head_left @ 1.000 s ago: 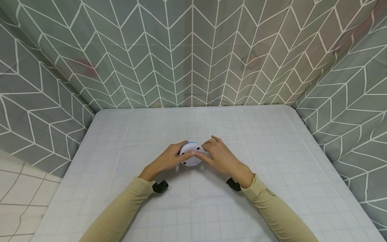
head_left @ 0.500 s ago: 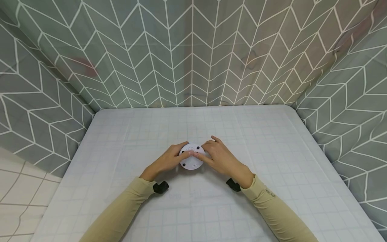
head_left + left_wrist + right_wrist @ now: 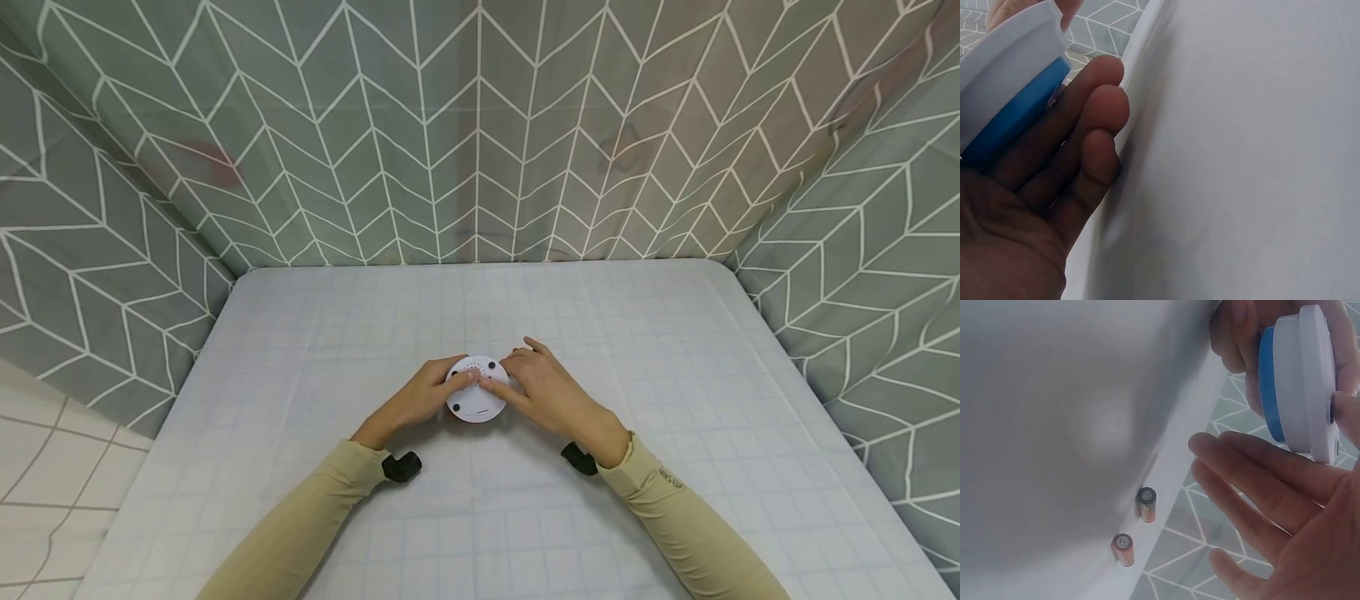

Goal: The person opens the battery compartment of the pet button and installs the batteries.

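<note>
A round white device (image 3: 477,408) with a blue front rim (image 3: 1019,115), small black feet and a ring of small holes is held face up toward the head camera. My left hand (image 3: 422,393) grips its left side, thumb across the face and fingers behind. In the left wrist view those fingers (image 3: 1104,109) lie beneath the blue side. My right hand (image 3: 551,392) has its thumb (image 3: 1347,415) pressed on the white face near the middle, while its other fingers (image 3: 1260,481) extend fairly straight beside the rim.
Two small batteries stand on the table in the right wrist view, one dark-topped battery (image 3: 1146,505) and one reddish battery (image 3: 1124,551). The table (image 3: 360,317) has a pale gridded cover, with patterned curtains (image 3: 480,133) behind it and at both sides.
The device has tilted so its white, hole-marked face turns more toward the head camera, and the blue edge no longer shows there. The left thumb has shifted slightly; the right hand stays nearly still.
</note>
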{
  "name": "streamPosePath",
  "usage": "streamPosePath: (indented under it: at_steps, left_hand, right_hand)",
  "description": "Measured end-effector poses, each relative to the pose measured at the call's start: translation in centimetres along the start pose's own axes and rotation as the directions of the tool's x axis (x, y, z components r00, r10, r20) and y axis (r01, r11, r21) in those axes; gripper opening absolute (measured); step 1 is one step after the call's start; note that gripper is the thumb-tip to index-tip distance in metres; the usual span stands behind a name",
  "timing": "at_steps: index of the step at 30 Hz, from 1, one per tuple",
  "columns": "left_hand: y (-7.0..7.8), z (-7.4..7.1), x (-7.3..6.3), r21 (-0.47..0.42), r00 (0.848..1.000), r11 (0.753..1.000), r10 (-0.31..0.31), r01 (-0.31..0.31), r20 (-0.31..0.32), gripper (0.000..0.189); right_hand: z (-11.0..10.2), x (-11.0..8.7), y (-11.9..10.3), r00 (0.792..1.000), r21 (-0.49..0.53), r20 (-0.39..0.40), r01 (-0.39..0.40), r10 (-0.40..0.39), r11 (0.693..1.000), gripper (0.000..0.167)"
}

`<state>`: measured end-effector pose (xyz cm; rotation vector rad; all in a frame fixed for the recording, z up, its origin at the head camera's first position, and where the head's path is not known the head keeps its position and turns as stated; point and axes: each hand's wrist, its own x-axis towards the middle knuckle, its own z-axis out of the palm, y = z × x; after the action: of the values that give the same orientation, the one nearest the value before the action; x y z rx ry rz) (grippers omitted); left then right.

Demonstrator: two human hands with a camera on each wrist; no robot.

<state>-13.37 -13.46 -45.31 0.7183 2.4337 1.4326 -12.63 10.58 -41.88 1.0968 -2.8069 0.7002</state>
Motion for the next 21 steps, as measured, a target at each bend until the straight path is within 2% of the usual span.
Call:
streamPosePath:
  at_steps: [5,16,21]
  left_hand:
    - [-0.14,0.14,-0.01,-0.042,1.000,0.999,-0.024,0.024,-0.005,0.042]
    - [-0.02,0.29,0.02,-0.087,0.995,0.992,-0.093,0.089,-0.043,0.041]
    - [-0.29,0.27,0.13,-0.100,0.993,0.990,-0.106,0.101,-0.046,0.041]
  right_hand:
    - [0.08,0.01,0.04,1.000,-0.009,-0.007,0.010,-0.010,1.000,0.032]
    - [0.12,0.00,-0.14,0.999,-0.035,-0.034,0.027,-0.028,0.999,0.033]
    - [-0.01,-0.01,-0.24,0.999,-0.028,-0.038,0.029,-0.030,0.999,0.032]
